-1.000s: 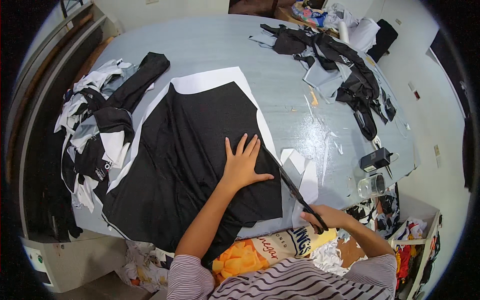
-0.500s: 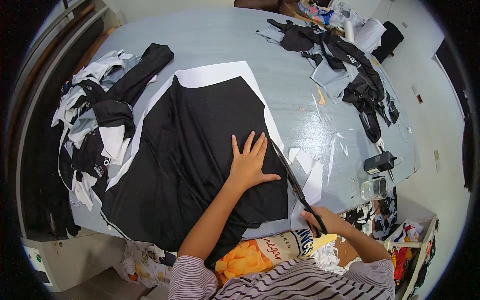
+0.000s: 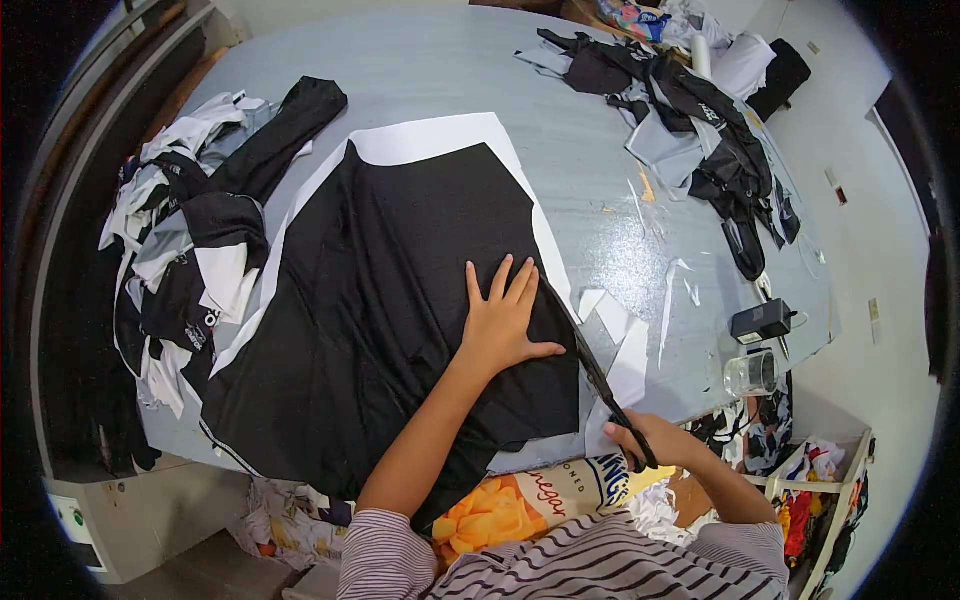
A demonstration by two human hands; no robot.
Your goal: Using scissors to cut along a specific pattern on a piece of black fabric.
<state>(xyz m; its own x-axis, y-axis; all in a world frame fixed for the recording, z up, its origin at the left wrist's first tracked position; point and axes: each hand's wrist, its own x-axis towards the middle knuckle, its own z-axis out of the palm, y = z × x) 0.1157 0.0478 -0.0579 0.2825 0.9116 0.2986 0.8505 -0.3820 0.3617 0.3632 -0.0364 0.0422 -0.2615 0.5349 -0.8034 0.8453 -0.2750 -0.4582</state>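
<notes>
My left hand (image 3: pixel 499 318) lies flat with fingers spread on a large black fabric piece (image 3: pixel 400 250), close to its right edge. Beneath the fabric is a white sheet (image 3: pixel 432 140), showing along the top and both sides. My right hand (image 3: pixel 655 442) grips the handles of long black scissors (image 3: pixel 598 382). Their blades point away from me along the right edge of the fabric, just right of my left hand. A cut white strip (image 3: pixel 628 352) hangs beside the blades, folded over on the table.
The blue-grey table (image 3: pixel 420 70) carries a heap of black, white and grey garments (image 3: pixel 215 225) at left and another dark clothing pile (image 3: pixel 690 110) at far right. A black box-shaped adapter (image 3: pixel 760 322) and a glass jar (image 3: pixel 750 374) stand near the right edge. Thin white scraps (image 3: pixel 668 300) lie nearby.
The scissor blades look closer together along the fabric's right edge. My left hand stays pressed in the same spot on the fabric, and the whole view has shifted slightly.
</notes>
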